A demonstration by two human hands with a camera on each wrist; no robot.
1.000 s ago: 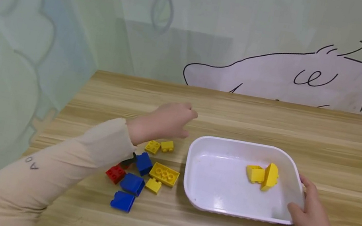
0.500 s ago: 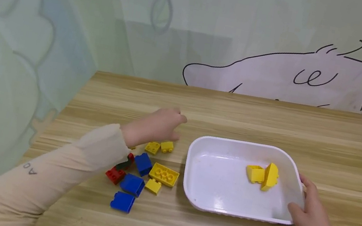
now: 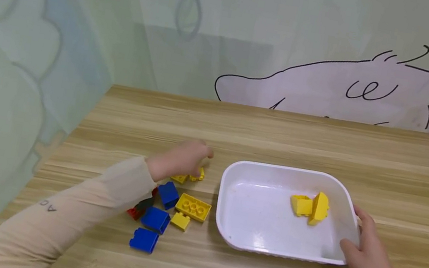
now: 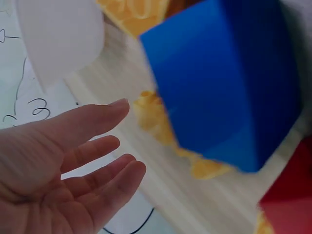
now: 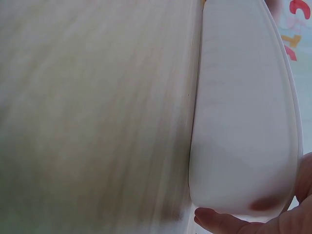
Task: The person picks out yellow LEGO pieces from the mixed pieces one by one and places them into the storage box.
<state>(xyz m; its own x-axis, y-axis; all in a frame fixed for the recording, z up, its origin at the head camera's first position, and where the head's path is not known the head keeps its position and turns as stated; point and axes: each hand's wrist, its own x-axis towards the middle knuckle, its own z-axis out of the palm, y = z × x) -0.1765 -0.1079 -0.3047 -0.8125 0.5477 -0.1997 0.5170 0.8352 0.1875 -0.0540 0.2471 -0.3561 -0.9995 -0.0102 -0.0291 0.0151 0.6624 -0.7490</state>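
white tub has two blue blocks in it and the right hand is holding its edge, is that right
Not quite: the two blocks in the white tub are yellow, not blue, as the head view shows. The right hand is indeed holding its edge.

Your R hand (image 3: 367, 257) grips the R end of a white bin (image 3: 254, 215), upright, w/ a rounded yellow brick (image 3: 318, 210) & a hollow yellow brick (image 3: 303, 207) side by side in its R half. Your L hand (image 3: 180, 159), fingers apart, is nr a sm. yellow brick (image 3: 200, 174) & a pt.-hidden yellow brick (image 3: 179, 179), L of bin.
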